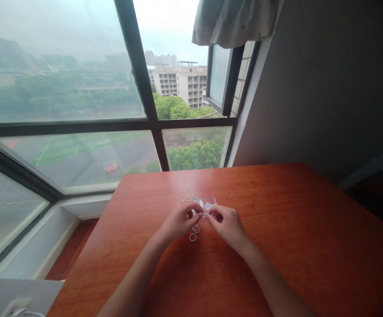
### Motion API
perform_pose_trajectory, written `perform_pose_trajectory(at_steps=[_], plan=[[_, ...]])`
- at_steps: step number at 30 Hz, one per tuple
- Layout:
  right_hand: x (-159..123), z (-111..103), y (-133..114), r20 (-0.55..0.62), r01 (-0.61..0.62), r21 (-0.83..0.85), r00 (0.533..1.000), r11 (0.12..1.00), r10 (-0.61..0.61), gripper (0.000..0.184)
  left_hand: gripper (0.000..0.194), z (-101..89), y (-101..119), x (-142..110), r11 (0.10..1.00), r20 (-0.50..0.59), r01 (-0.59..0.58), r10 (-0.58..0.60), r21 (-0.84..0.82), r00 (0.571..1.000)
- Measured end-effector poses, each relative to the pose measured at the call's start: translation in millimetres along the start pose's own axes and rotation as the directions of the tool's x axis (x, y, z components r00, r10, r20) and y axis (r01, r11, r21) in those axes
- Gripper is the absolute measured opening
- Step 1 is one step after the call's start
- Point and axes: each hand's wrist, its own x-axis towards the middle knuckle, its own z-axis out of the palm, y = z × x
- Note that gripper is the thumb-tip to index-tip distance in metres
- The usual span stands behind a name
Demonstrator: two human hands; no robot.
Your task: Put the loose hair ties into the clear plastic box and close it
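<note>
Holding a small pale thing (206, 215) between left hand (185, 217) and right hand (226, 222), just beyond loose rings (196, 229) on a reddish-brown table (277, 202), facing a dark-framed window (152, 125).

Reddish-brown wood surface (283, 211), grain easy to spot, bit of pale glare near the far edge. Everything's bunched closer to the far edge: a clump of rings (187, 200), partly hidden, with some clear plastic (209, 205) next to it on the right-edge side. Closer to the near edge, some pinkish rings (195, 227) overlap, and one grey ring (190, 238) lies flat just beside them.
</note>
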Motion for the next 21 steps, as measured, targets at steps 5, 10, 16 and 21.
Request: perform_pose_trajectory(at_steps=[5, 10, 16, 21], plan=[[0, -1, -2, -0.006, -0.029, -0.034, 1.0, 0.999, 0.029, 0.016, 0.015, -2.2, 7, -1, 0.997, 0.04, 0.021, -0.018, -0.07, 0.999], [0, 0, -2, 0.008, -0.034, -0.044, 0.999, 0.998, 0.035, 0.018, 0.014, -0.5, 6, 0, 0.998, 0.024, 0.015, -0.013, -0.06, 1.0], [-1, 2, -2, 0.003, -0.036, -0.008, 0.999, 0.999, 0.036, 0.016, 0.011, 1.1, -8, 3, 0.996, -0.117, 0.022, -0.011, 0.091, 0.993], [-1, 4, -2, 0.028, -0.046, -0.036, 0.999, 0.998, 0.047, 0.013, 0.012, -2.7, -17, 4, 0.9, -0.343, 0.14, 0.012, 0.413, 0.939]])
